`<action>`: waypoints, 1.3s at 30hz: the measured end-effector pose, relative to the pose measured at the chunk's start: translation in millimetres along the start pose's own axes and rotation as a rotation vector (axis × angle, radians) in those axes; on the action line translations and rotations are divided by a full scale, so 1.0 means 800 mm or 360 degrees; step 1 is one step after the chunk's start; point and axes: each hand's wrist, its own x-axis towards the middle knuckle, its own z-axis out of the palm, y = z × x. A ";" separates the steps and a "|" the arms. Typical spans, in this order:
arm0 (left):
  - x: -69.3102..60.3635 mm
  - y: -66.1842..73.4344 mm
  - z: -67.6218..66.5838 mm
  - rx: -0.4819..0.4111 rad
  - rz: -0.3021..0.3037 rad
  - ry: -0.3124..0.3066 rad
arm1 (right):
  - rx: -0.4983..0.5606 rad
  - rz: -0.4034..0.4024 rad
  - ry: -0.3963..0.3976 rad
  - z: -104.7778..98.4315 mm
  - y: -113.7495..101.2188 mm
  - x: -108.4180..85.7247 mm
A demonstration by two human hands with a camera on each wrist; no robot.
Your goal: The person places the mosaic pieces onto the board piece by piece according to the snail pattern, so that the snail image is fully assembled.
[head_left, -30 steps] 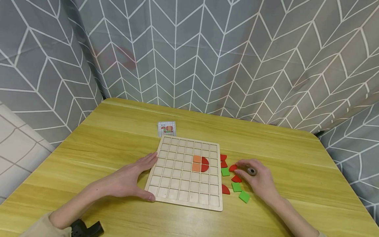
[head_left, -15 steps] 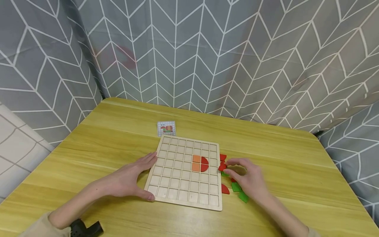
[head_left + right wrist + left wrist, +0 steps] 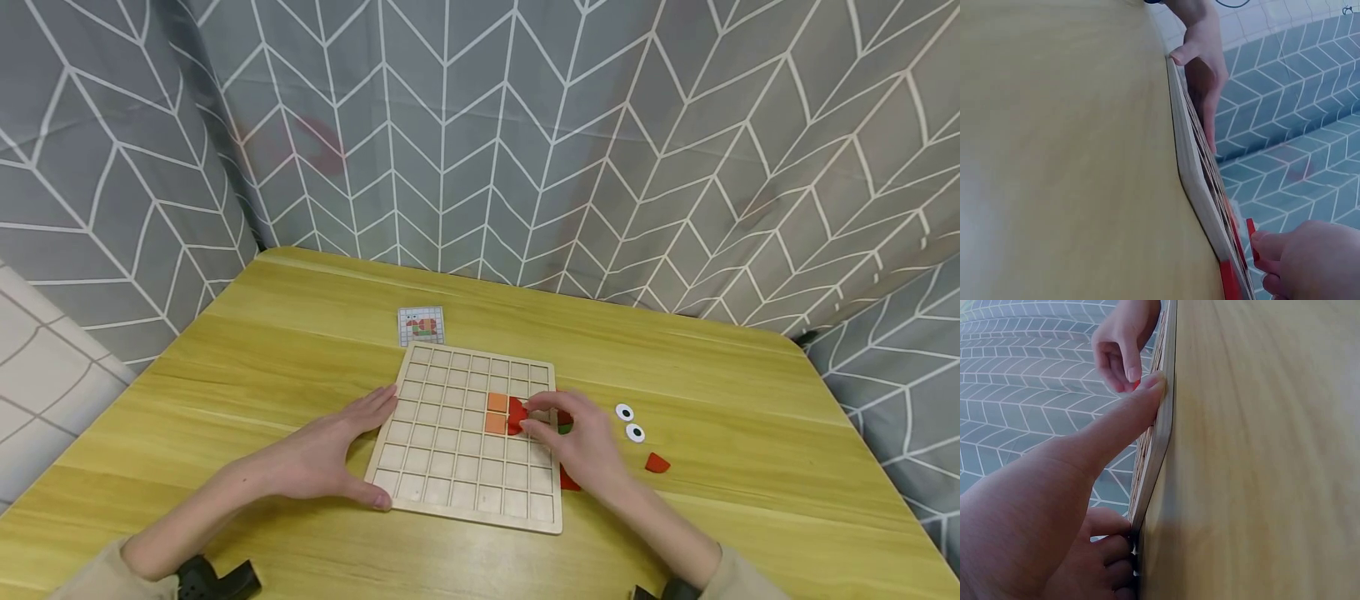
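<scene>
A wooden grid board (image 3: 450, 479) lies on the table, with two orange square tiles (image 3: 497, 403) set in its cells. My left hand (image 3: 322, 454) rests along the board's left edge, fingers and thumb extended, thumb at the near corner. Over the right part of the board, my right hand (image 3: 581, 446) pinches a red quarter-circle tile (image 3: 1252, 236) between thumb and fingertips. In the right wrist view that tile stands tilted just above the board. The red pieces next to the orange squares are partly hidden behind these fingers.
A small pattern card (image 3: 421, 326) lies beyond the board. Right of my right hand are two eye discs (image 3: 624, 412) and a loose red tile (image 3: 657, 463). More red tiles (image 3: 569, 479) and a green tile (image 3: 565, 428) peek out between hand and board.
My right hand has moved left from the loose tiles onto the board, carrying the red tile. The eye discs and a red tile have come into sight. My left hand stays put.
</scene>
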 end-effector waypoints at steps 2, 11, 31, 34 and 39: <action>0.000 0.000 0.000 0.0001 0.0003 0.0000 | 0.0013 -0.0006 -0.0002 0.006 -0.002 0.006; 0.001 -0.001 0.000 0.0000 0.0008 0.0000 | -0.0039 0.0024 0.0002 0.029 -0.010 0.022; 0.000 0.000 -0.001 -0.0004 -0.0002 -0.0003 | -0.0102 -0.0090 0.0017 0.055 -0.023 0.038; 0.000 0.000 0.000 -0.0010 -0.0002 -0.0001 | -0.0100 -0.0104 0.0020 0.057 -0.023 0.039; 0.000 0.000 0.000 -0.0010 -0.0001 -0.0003 | -0.0091 -0.0117 0.0015 0.059 -0.022 0.040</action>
